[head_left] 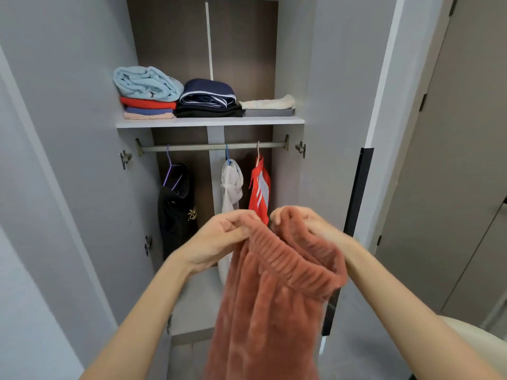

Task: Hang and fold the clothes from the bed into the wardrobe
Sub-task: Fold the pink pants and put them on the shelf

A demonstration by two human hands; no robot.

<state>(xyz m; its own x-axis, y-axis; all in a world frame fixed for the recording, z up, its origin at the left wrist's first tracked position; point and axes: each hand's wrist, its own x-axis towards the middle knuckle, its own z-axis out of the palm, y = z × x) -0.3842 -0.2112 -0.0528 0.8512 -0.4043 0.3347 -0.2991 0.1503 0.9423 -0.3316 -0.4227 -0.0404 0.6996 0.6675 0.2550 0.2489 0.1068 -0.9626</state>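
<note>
**Rust-pink fleece garment (269,311) held up before the open wardrobe (82,133)**

Both forearms reach in from the near edge. The left hand (219,237) pinches the gathered elastic waistband at its left end; the right hand (307,223) curls its fingers over the waistband's right side, and the cloth hangs down between them. Farther off, the rail (211,146) carries a black top (177,215) at left, a white garment (230,185) in the middle and a red striped one (259,190) at right. Above it, the shelf (210,122) bears three folded stacks.
</note>
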